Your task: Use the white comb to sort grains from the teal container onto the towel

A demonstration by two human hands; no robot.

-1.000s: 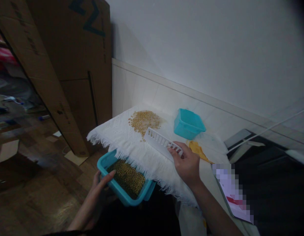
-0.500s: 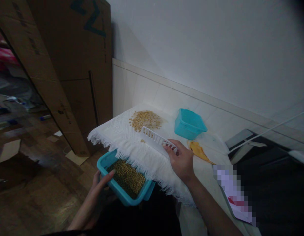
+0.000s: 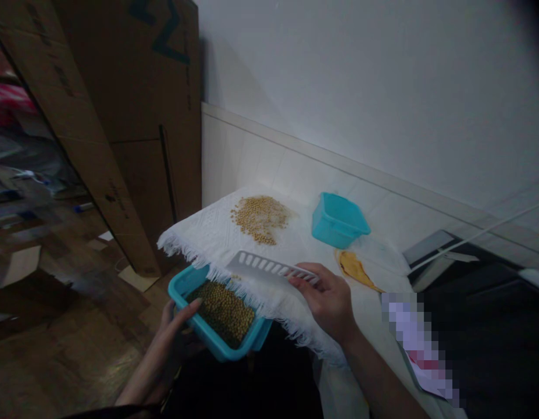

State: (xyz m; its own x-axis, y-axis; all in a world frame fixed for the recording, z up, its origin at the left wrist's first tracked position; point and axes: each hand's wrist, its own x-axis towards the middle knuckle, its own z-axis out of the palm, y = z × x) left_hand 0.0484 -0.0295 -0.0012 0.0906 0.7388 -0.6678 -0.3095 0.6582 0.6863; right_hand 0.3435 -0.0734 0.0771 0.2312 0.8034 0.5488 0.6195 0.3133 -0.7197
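My left hand (image 3: 177,326) grips the near left rim of a teal plastic basin (image 3: 217,349), thumb over the edge. Yellow soybeans and small green beans (image 3: 223,308) lie in this basin, which is held under the fringed edge of a white cloth (image 3: 199,230). In my right hand (image 3: 328,297) is a white slotted plastic strip (image 3: 260,266), its far end above the cloth near the fringe. A few beans lie at the cloth's edge below it. Farther back on the cloth is a spread pile of soybeans (image 3: 260,215).
A second teal basin (image 3: 339,224) stands at the back of the table by the wall. Beside it lies an orange-yellow flat item (image 3: 354,267). A large cardboard box (image 3: 138,174) rises at the left, and a dark object (image 3: 482,326) is at the right.
My right hand has drawn the slotted strip from the pile toward the fringe, tilting it flatter. A few beans have moved to the cloth's edge. The left hand stays on the basin.
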